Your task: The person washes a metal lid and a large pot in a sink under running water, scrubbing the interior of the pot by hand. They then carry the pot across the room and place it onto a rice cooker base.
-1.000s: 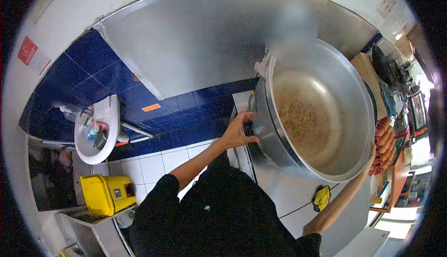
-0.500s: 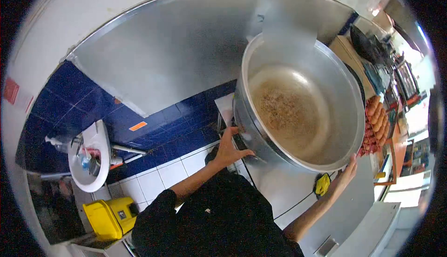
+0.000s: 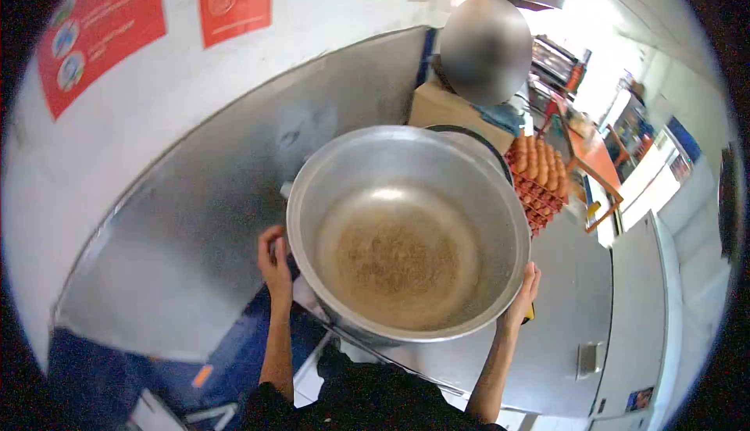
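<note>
A large aluminium cooking pot (image 3: pixel 500 220) stands on a metal worktop in front of me, its wide mouth tilted toward my view. Brownish residue (image 3: pixel 398 263) covers the middle of its inside bottom. My left hand (image 3: pixel 275 265) is beside the pot's left wall, below a small side handle (image 3: pixel 287 189); its fingers are bent and spread, with no firm hold visible. On the right, my right hand (image 3: pixel 522 294) grips the pot at its rim, with some fingers hidden behind the wall.
Behind the pot at right are stacked trays of eggs (image 3: pixel 539 177) and a cardboard box (image 3: pixel 457 114). A metal panel (image 3: pixel 211 173) lines the wall at left. The steel worktop (image 3: pixel 570 275) extends right, and a person with a blurred head (image 3: pixel 486 48) is behind.
My view has swung up and right. The pot appears further left and more level, nearer my body. My left hand has shifted from the pot's lower side up toward its left handle.
</note>
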`<state>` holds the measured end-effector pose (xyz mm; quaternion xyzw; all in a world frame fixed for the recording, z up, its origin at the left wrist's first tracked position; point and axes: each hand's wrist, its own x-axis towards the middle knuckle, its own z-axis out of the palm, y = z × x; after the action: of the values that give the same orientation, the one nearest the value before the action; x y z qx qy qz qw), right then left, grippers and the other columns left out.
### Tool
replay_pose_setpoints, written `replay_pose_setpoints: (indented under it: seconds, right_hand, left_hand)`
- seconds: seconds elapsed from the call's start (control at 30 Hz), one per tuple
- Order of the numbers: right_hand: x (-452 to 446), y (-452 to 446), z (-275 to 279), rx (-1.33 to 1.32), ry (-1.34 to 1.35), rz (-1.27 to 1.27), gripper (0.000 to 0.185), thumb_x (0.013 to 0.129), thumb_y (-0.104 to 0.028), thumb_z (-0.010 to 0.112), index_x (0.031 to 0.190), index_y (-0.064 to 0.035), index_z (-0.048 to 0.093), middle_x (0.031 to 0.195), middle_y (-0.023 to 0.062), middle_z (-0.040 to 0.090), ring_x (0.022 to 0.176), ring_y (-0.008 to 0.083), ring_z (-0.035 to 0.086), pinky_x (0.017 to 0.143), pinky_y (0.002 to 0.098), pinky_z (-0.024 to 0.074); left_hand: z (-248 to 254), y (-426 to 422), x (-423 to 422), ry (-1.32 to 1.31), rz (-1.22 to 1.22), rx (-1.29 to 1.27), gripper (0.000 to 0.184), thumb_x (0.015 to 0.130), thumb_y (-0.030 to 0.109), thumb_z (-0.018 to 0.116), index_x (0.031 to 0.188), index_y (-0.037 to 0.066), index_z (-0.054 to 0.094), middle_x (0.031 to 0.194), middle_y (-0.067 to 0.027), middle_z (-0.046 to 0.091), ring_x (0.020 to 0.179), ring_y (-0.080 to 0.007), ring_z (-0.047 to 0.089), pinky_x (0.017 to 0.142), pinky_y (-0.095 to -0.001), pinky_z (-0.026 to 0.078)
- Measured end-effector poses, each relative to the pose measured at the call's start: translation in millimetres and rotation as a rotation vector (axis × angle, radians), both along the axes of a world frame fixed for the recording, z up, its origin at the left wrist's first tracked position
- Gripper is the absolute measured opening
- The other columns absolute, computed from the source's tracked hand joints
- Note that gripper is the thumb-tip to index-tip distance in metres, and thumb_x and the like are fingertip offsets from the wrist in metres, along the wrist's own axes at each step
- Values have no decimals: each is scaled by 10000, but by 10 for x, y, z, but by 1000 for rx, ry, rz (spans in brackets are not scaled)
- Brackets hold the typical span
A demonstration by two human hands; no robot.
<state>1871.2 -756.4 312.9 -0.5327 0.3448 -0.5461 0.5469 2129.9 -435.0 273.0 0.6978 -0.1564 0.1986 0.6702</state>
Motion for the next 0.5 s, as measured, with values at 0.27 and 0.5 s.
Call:
replay_pose_setpoints:
  seconds: [0.27,0.5]
  right_hand:
    - [-33,186,-182,-94,83,-233,266,946,-329,469,971,-67,508,837,8,483,770,114,444,727,254,389]
    - [24,675,-134,-565,712,-461,378,974,-350,394,1155,-41,514,1005,77,485,973,148,466,845,302,401]
  left_hand:
    - [-379,-682,1708,101,-619,-309,430,982,357,357,1118,17,581,1106,-95,597,972,-179,565,865,-335,455]
    - [-132,-905,2012,323,-461,223,444,954,450,384,1077,81,597,1069,-140,597,954,-160,555,878,-365,429]
